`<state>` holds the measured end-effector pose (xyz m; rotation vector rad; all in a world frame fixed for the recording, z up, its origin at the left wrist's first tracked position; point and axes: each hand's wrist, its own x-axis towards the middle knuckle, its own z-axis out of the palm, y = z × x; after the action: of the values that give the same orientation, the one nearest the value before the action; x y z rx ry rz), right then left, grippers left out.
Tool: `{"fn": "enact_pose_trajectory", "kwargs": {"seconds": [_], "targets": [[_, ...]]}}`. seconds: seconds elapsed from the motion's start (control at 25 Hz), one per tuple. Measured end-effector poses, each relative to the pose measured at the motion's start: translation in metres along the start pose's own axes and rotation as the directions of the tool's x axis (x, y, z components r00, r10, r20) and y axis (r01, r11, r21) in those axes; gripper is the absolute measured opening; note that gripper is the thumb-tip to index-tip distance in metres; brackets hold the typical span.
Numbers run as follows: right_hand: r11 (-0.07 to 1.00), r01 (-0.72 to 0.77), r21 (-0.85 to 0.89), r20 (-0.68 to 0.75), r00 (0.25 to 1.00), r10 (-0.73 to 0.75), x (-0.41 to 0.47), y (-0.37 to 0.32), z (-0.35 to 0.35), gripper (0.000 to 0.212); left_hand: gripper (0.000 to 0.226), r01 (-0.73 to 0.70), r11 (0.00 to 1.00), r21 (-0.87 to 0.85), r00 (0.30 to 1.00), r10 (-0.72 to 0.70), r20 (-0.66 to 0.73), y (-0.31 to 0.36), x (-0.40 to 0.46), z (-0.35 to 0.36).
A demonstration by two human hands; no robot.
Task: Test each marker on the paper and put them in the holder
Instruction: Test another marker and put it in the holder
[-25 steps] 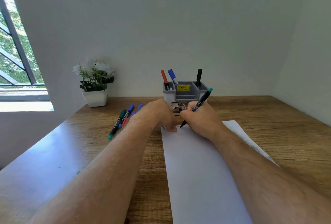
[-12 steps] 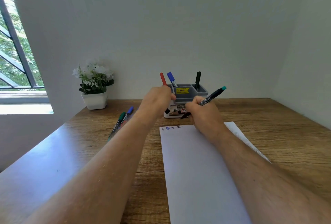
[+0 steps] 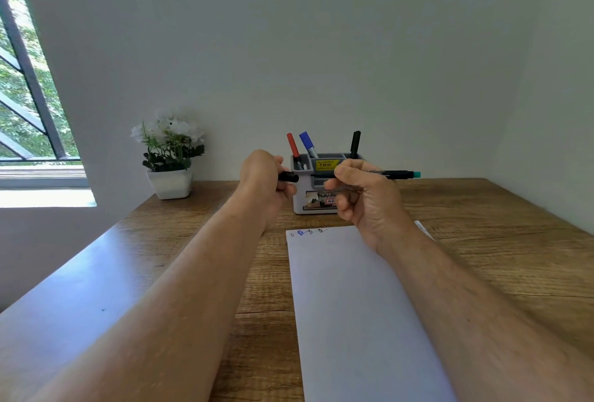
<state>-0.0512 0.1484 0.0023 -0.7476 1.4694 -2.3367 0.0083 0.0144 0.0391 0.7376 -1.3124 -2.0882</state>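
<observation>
My right hand (image 3: 363, 196) grips a black marker with a teal end (image 3: 398, 173), held level in the air in front of the holder. My left hand (image 3: 263, 180) holds the marker's black cap (image 3: 288, 176), its mouth facing the marker's tip a short gap away. The grey and white holder (image 3: 316, 207) stands behind both hands with a red marker (image 3: 293, 146), a blue marker (image 3: 308, 143) and a black marker (image 3: 355, 144) upright in it. The white paper (image 3: 353, 305) lies below, with small scribbles (image 3: 307, 232) along its top edge.
A white pot of white flowers (image 3: 169, 157) stands at the back left of the wooden desk (image 3: 482, 241). A window (image 3: 25, 96) is at far left. My left forearm hides the desk area left of the paper.
Both hands rose from the paper to holder height. The marker went from writing tip-down to lying level, and the left hand brought the cap up toward its tip.
</observation>
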Motion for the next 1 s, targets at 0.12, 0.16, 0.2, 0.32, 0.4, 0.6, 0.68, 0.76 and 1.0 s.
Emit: {"fn": "enact_pose_trajectory", "kwargs": {"seconds": [0.12, 0.16, 0.2, 0.32, 0.4, 0.6, 0.68, 0.76, 1.0], "targets": [[1.0, -0.008, -0.009, 0.028, 1.0, 0.008, 0.0, 0.002, 0.001, 0.019, 0.026, -0.003, 1.0, -0.016, 1.0, 0.003, -0.006, -0.001, -0.001, -0.001], [1.0, -0.01, -0.011, 0.033, 0.999, 0.01, 0.001, 0.002, 0.001, 0.02, 0.026, -0.006, 1.0, -0.011, 1.0, 0.006, -0.004, -0.001, -0.001, 0.0], [1.0, -0.012, -0.015, 0.036, 0.999, 0.013, 0.001, 0.003, 0.001, 0.02, 0.026, -0.01, 1.0, -0.004, 1.0, 0.01, 0.001, -0.002, -0.001, 0.001], [0.999, -0.024, -0.022, 0.024, 0.999, 0.024, 0.0, 0.003, 0.003, 0.016, 0.026, -0.015, 1.0, 0.021, 0.999, 0.014, 0.041, -0.003, -0.005, 0.003], [0.999, -0.029, -0.022, 0.006, 1.0, 0.029, 0.0, 0.004, 0.002, 0.014, 0.027, -0.035, 0.998, 0.053, 0.997, 0.031, 0.072, -0.004, -0.005, 0.004], [0.999, -0.038, -0.014, 0.0, 0.999, 0.038, 0.0, 0.004, 0.003, 0.006, 0.017, -0.082, 0.996, 0.02, 0.994, 0.081, 0.068, -0.007, 0.0, 0.001], [0.998, -0.06, 0.017, 0.028, 0.998, 0.06, 0.0, 0.003, 0.001, 0.024, 0.013, -0.085, 0.996, 0.0, 0.995, 0.084, 0.043, -0.007, 0.005, -0.002], [0.994, -0.074, 0.074, 0.061, 0.996, 0.07, -0.001, 0.002, -0.002, 0.044, 0.01, -0.071, 0.997, 0.006, 0.997, 0.07, 0.034, -0.008, 0.009, -0.004], [0.999, 0.014, -0.034, -0.055, 0.998, -0.016, 0.002, 0.006, 0.002, 0.017, 0.016, -0.06, 0.996, -0.06, 0.991, 0.066, 0.114, -0.013, 0.011, -0.004]]}}
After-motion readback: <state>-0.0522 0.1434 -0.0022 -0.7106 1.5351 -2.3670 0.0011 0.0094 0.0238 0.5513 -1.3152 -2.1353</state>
